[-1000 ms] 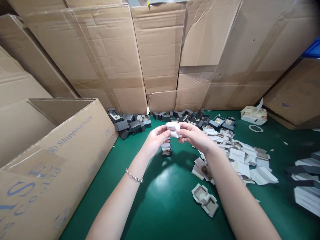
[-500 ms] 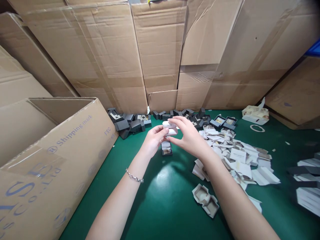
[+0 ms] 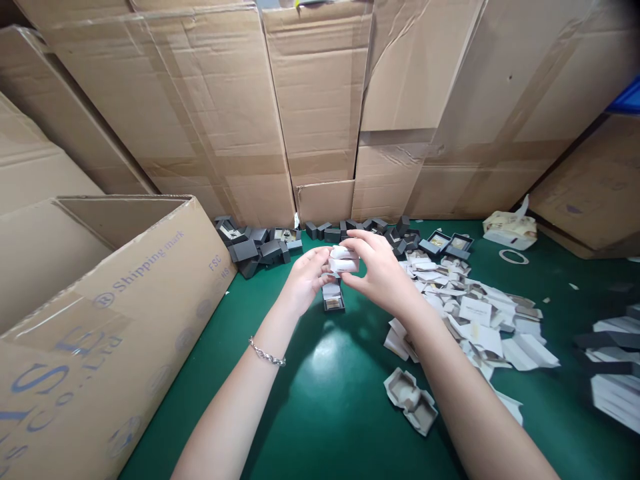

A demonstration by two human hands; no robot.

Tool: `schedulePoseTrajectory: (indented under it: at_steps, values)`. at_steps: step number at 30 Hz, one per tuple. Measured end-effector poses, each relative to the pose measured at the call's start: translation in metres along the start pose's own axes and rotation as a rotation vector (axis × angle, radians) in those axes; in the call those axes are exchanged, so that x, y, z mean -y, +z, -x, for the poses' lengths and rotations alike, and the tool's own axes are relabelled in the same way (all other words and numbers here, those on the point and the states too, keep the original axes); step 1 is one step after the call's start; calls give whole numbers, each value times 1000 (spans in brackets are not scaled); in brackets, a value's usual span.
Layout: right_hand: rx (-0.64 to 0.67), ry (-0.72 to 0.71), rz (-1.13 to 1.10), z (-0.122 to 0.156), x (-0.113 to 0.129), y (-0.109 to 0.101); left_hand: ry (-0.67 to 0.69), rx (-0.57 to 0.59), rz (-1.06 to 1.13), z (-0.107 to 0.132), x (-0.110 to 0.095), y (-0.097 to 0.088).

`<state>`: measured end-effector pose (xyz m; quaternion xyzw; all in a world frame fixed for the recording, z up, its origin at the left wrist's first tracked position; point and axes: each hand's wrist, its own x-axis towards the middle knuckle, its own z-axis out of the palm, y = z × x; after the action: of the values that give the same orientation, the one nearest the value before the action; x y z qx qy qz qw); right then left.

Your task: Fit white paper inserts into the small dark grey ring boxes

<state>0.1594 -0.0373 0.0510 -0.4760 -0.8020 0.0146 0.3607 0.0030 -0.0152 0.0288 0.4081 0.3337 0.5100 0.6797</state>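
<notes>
A small white folded paper piece (image 3: 344,260) is held up between my hands, above the table's middle. My left hand (image 3: 306,279) pinches its left end, fingers closed. Curved around the right end, my right hand (image 3: 376,267) has its thumb below and its fingers on top, gripping it. What the paper is exactly, I cannot make out. Just under the hands, a small open dark jewelry box (image 3: 333,297) lies on the green table (image 3: 320,400), with a pale lining and something brownish inside.
Several dark boxes (image 3: 270,252) lie heaped along the back. White paper scraps (image 3: 480,313) pile up at right, with a grey molded tray (image 3: 411,401) nearer. A large carton (image 3: 125,320) stands at left. A tissue pack (image 3: 510,230) and a white ring (image 3: 514,257) sit at far right.
The white paper piece has shifted slightly right and turned, its side now facing me more. The right fingers have closed nearer around its end; the left thumb has slid back to the left.
</notes>
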Motion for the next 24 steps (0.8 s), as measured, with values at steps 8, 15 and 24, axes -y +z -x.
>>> schedulePoseTrajectory:
  at_steps: [8,15,24]
  values:
    - [-16,-7,-102,1,8,1,-159,231,115,3,9,-2]
    - [-13,-21,-132,2,14,3,-181,263,224,6,14,0]
    - [60,28,-115,0,5,-2,-2,59,-92,3,2,5]
